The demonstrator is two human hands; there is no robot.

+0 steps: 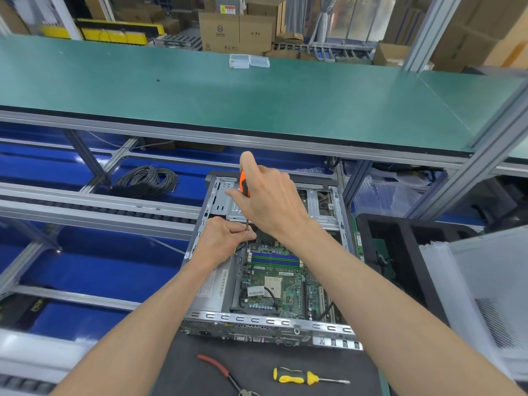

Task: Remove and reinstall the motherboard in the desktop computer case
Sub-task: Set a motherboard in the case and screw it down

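An open desktop case (200, 241) lies on its side in front of me, with the green motherboard (274, 284) inside it. My right hand (271, 198) grips the orange-and-black handle of a screwdriver (243, 185) held upright over the board's far left corner. My left hand (225, 235) pinches the screwdriver's thin shaft just above the board, steadying it. The tip is hidden behind my left fingers. Blue memory slots (275, 258) and the CPU socket (273, 284) show on the board.
On the dark mat near me lie a yellow-handled screwdriver (297, 377) and red-handled pliers (217, 367). A black foam tray (400, 252) stands right of the case. A coil of grey cable (148, 181) lies left. A green shelf (257, 95) with clear plastic boxes (248, 60) runs overhead.
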